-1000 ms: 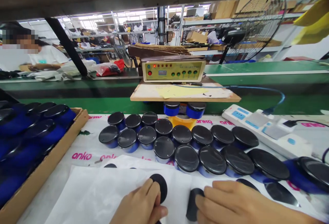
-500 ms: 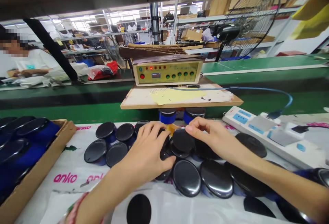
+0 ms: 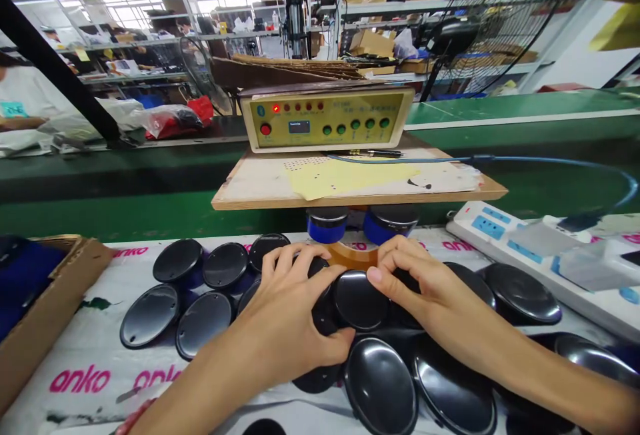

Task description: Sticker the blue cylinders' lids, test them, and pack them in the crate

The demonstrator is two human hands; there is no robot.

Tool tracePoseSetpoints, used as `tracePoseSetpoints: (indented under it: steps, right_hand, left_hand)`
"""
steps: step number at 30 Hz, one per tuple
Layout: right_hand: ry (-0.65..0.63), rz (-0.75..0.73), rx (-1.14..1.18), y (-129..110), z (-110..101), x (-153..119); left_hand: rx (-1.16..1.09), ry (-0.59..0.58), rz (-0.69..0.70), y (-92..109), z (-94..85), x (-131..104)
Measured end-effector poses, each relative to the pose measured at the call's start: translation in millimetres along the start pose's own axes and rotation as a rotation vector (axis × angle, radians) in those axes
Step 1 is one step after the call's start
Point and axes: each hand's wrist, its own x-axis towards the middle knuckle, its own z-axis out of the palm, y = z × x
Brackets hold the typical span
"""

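Observation:
A round black disc (image 3: pixel 361 300) lies on top of one of the blue units with glossy black tops, between my hands in the middle of the table. My left hand (image 3: pixel 293 312) is open, its thumb and forefinger spread around the disc's left side, its other fingers over neighbouring units. At the disc's upper right edge, my right hand (image 3: pixel 427 282) has thumb and forefinger pinched together on the rim. Several similar black-topped units stand around, such as a glossy one (image 3: pixel 381 385) in front and another (image 3: pixel 150 315) at left. Fingers partly hide the unit below.
A control box (image 3: pixel 327 122) with a lit red light sits on a wooden shelf (image 3: pixel 240 188) above the rear units. A white power strip (image 3: pixel 500 235) lies at right. At left stands a cardboard box (image 3: pixel 60 315) of blue units. A flat black circle (image 3: pixel 264 428) shows at the front.
The black disc was tilted and offset over the unit; now it lies more level and aligned on it. Both hands stay around it. My view has moved closer and tilted down.

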Motion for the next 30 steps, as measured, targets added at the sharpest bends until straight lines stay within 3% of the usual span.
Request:
tracePoseSetpoints:
  steps: [16,30]
  right_hand:
    - [0.091,-0.115,-0.18,2.4,4.5,0.6]
    - [0.079,-0.12,-0.246,3.2,7.5,-1.5]
  left_hand:
    - [0.014,-0.011,-0.011,-1.0,0.7,0.1]
    - [0.028,0.009,0.0,-1.8,1.5,-1.0]
